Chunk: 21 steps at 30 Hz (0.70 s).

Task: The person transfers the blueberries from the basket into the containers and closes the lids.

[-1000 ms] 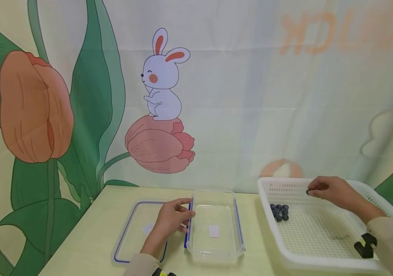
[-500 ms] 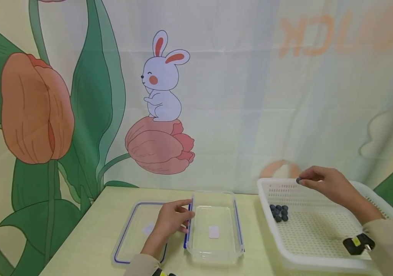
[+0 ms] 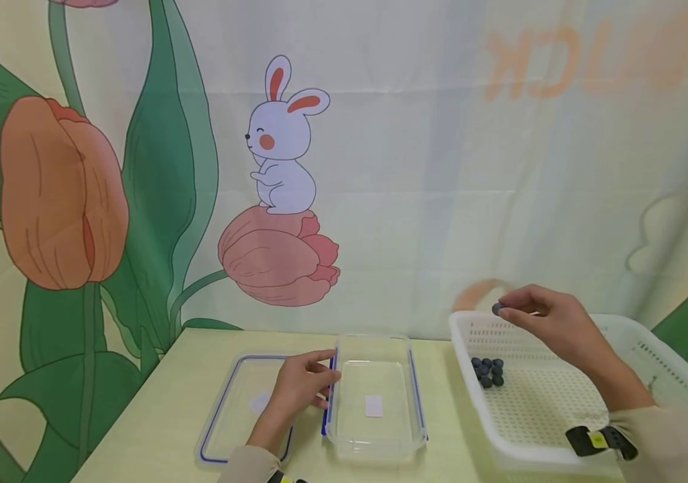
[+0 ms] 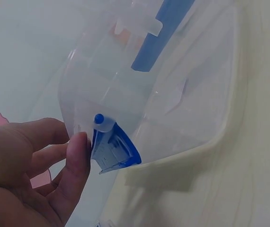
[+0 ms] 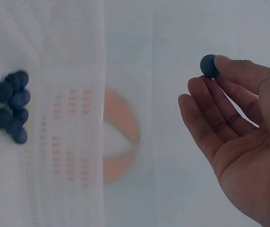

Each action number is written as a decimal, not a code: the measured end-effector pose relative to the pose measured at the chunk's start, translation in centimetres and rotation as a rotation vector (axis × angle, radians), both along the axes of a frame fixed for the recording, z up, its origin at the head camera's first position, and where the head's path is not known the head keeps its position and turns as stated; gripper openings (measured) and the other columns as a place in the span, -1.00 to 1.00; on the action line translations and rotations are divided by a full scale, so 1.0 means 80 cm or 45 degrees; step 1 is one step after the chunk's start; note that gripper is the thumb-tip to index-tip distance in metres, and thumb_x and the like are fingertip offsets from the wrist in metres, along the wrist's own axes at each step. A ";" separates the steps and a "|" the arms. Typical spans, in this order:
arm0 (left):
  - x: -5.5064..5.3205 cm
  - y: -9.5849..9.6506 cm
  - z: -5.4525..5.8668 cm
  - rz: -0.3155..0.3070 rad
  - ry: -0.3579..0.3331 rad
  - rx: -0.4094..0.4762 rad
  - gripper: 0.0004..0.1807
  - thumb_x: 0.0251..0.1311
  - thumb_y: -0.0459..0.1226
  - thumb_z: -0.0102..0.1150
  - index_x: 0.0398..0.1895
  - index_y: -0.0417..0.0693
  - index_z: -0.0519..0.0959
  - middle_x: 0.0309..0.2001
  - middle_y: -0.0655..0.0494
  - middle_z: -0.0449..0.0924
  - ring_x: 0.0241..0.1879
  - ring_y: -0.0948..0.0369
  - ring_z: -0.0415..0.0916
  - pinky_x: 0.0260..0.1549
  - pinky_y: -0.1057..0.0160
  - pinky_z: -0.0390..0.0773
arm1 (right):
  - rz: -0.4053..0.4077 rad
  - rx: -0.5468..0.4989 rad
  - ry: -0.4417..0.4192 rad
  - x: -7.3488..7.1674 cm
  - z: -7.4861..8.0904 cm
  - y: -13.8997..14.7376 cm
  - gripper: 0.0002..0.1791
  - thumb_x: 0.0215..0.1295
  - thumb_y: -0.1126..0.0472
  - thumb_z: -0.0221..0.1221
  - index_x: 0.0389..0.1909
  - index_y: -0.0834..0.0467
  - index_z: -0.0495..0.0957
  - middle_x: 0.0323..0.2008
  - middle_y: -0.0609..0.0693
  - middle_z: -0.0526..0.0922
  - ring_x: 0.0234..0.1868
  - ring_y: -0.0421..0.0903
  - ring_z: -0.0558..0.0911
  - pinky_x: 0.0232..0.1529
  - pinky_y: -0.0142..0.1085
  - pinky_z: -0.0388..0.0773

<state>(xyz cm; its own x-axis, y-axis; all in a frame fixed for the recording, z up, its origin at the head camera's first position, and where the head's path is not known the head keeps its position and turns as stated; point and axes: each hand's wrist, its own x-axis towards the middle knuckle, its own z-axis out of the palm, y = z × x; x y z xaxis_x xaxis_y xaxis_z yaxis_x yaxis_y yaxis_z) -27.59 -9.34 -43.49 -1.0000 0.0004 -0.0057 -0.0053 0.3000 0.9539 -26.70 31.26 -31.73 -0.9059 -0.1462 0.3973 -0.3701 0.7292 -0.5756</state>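
Note:
Between thumb and fingertips my right hand (image 3: 555,329) pinches a single blueberry (image 3: 497,308), held up over the left back part of a white plastic basket (image 3: 490,422). Inside the basket, a small cluster of blueberries (image 3: 486,372) lies against the left wall. My left hand (image 3: 298,389) holds the left side of a clear food container (image 3: 374,431), which stands without its lid. In the left wrist view its thumb lies against a blue side latch (image 4: 113,149), with the other fingers partly hidden behind the wall.
A clear lid (image 3: 218,409) with a blue seal lies left of the container, partly under the left hand. A pale label (image 3: 373,406) shows at the container's bottom. Behind the table (image 3: 157,416) hangs a printed curtain (image 3: 392,201).
My right hand has risen and moved left with the blueberry, from inside the basket's back area to above its rim. The left hand and container have stayed put.

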 end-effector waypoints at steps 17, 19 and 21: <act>0.000 0.001 0.000 0.003 -0.006 0.010 -0.47 0.30 -0.35 0.46 0.35 -0.15 0.63 -0.23 -0.06 0.62 -0.44 0.14 0.65 -0.51 0.24 0.77 | 0.066 -0.180 -0.011 0.039 -0.002 -0.069 -0.70 0.48 0.01 0.36 0.09 0.08 0.73 0.00 -0.03 0.74 -0.09 -0.15 0.73 -0.17 -0.33 0.70; 0.000 0.001 0.000 0.001 -0.004 0.009 -0.47 0.30 -0.35 0.46 0.35 -0.15 0.63 -0.22 -0.05 0.62 -0.44 0.14 0.65 -0.51 0.24 0.77 | 0.084 -0.209 -0.016 0.042 -0.004 -0.077 -0.70 0.48 0.04 0.37 0.10 0.09 0.73 0.01 -0.03 0.74 -0.10 -0.15 0.73 -0.16 -0.34 0.70; 0.000 0.001 0.000 -0.002 -0.007 0.015 -0.47 0.31 -0.36 0.46 0.35 -0.16 0.63 -0.22 -0.06 0.62 -0.44 0.14 0.65 -0.51 0.24 0.77 | 0.100 -0.246 -0.023 0.045 -0.007 -0.086 -0.72 0.47 0.06 0.38 0.08 0.10 0.73 0.00 -0.02 0.75 -0.12 -0.15 0.74 -0.17 -0.34 0.70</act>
<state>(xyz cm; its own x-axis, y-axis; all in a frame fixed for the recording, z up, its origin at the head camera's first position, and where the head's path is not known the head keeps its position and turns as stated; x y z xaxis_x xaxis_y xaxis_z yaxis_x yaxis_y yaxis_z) -27.57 -9.29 -43.48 -0.9999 0.0019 -0.0110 -0.0100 0.2886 0.9574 -23.06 24.41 -32.28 -0.9020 -0.1395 0.4086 -0.4099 0.5740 -0.7089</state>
